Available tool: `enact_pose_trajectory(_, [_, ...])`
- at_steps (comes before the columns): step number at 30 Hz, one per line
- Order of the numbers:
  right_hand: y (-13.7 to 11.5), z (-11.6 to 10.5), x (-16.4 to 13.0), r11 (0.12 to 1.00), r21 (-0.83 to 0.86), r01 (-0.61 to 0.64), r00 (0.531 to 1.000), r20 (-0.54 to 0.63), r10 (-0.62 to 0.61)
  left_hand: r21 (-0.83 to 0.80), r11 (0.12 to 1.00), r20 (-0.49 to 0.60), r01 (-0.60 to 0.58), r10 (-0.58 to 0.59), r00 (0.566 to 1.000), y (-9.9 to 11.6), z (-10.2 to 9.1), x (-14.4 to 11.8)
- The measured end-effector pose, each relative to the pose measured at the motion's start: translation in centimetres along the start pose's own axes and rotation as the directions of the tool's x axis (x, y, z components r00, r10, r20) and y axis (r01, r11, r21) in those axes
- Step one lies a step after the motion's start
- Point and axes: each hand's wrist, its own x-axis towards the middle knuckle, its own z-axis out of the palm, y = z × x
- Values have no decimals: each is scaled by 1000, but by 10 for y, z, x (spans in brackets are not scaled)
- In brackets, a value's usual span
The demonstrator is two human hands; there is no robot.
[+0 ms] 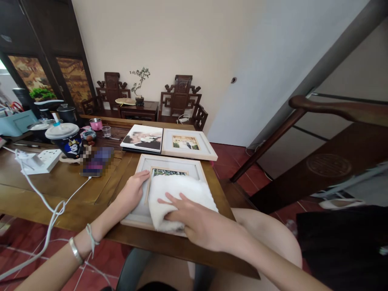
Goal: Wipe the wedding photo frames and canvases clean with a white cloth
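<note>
Right hand (194,220) flat on white cloth (178,198), cloth on picture frame (169,190) at near table edge.
Right fingers spread open, pressing the cloth onto the frame glass, not gripping. Left hand (131,193) rests on the frame's left border, fingers loosely extended, holding nothing. Frame lies flat on the wooden table (75,190). Second framed photo (188,143) and a photo album (143,138) lie just behind it; lidded cup (65,137) and white power strip (42,159) further left.

Right hand (194,220) lies flat on white cloth (177,198), pressing it onto near picture frame (169,190) on wooden table (60,190). Left hand (131,193) rests on frame's left edge. Second frame (188,144) and photo print (142,138) lie beyond; white cable (50,214) at left.
</note>
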Motion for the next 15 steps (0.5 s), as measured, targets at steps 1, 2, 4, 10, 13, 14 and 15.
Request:
enact_pose_trajectory(1, [6, 1, 6, 1000, -30, -4, 1000, -27, 3, 5, 1000, 6, 4, -4, 1000, -2, 1, 2])
enact_pose_trajectory(2, [13, 3, 12, 998, -61, -9, 998, -56, 6, 11, 1000, 14, 6, -6, 1000, -3, 1, 4])
enact_pose_trajectory(4, [27, 3, 26, 993, -113, -31, 993, -115, 18, 21, 1000, 33, 4, -5, 999, -6, 0, 9])
enact_pose_trajectory(10, [54, -5, 55, 977, -168, -127, 966, -244, 84, 45, 999, 92, -13, 9, 996, -5, -6, 17])
enact_pose_trajectory(13, [56, -5, 57, 979, -169, -110, 971, -228, 70, 47, 999, 106, -6, 1, 994, -3, -7, 19])
enact_pose_trajectory(14, [55, -5, 56, 982, -165, -94, 975, -214, 57, 43, 999, 112, -8, 3, 994, -2, -7, 20])
enact_pose_trajectory(15, [53, -4, 53, 984, -161, -74, 980, -197, 41, 38, 999, 120, -12, 7, 993, -1, -7, 21])
